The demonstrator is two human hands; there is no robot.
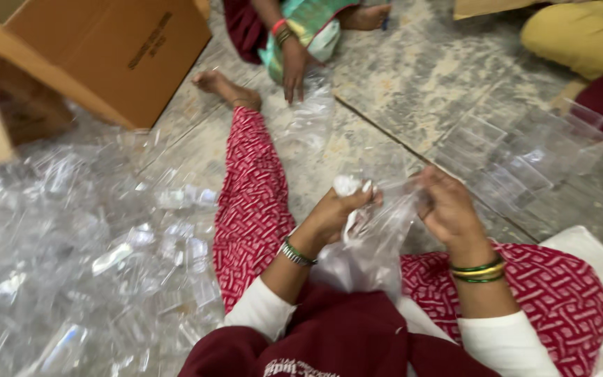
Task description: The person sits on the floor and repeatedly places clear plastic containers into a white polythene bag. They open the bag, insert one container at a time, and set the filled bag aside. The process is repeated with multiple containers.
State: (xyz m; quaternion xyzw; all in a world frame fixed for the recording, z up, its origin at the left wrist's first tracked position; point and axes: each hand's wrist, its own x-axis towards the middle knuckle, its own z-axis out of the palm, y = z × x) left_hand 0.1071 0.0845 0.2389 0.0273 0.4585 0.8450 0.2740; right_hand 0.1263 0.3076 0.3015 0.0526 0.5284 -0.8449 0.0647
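Note:
I sit on the floor with my legs in red patterned trousers. My left hand (334, 211) pinches a small white piece together with the edge of a clear plastic bag (375, 241). My right hand (447, 206) grips the other side of the same bag, holding it up over my lap. The bag is see-through and crumpled, and what is inside it is too blurred to tell.
A big heap of clear plastic pieces (78, 258) covers the floor on my left. An open cardboard box (116, 52) stands behind it. Several clear plastic boxes (525, 157) lie at the right. Another person's hand (293, 70) rests on the floor ahead, and a second person sits at the far right.

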